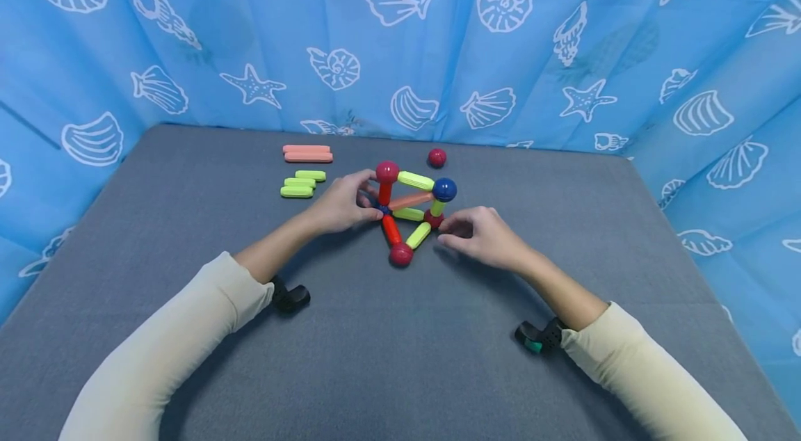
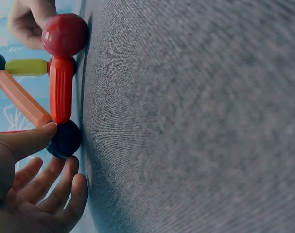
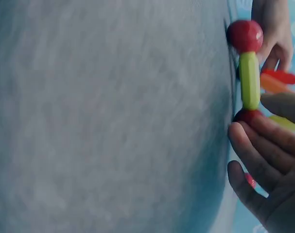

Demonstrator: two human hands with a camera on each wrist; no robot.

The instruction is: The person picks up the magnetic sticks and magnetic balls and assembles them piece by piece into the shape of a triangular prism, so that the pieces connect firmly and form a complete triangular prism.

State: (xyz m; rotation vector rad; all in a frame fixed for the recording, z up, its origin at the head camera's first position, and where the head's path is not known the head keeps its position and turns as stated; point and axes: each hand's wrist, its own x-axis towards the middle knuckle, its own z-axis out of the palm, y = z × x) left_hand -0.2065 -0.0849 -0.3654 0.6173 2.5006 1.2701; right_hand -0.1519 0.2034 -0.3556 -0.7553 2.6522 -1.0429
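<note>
A magnetic stick-and-ball frame (image 1: pixel 418 236) stands on the grey cloth, made of yellow-green, red and orange sticks joined by red and blue balls. At its lower left corner, my left hand (image 1: pixel 343 203) pinches a dark blue ball (image 2: pixel 64 139) between thumb and fingertips. A red stick (image 2: pixel 61 90) runs from that ball to the red ball (image 1: pixel 401 254) at the front. On the other side my right hand (image 1: pixel 484 238) has loosely bent fingers beside the lower right red ball (image 1: pixel 434 220). Its fingertips partly hide that ball in the right wrist view; firm contact is unclear.
Behind the frame lies a loose red ball (image 1: pixel 437 158). Two orange sticks (image 1: pixel 308 157) and several yellow-green sticks (image 1: pixel 297 191) lie to the left. A blue curtain (image 1: pixel 350 23) with white shells hangs along the table's back edge.
</note>
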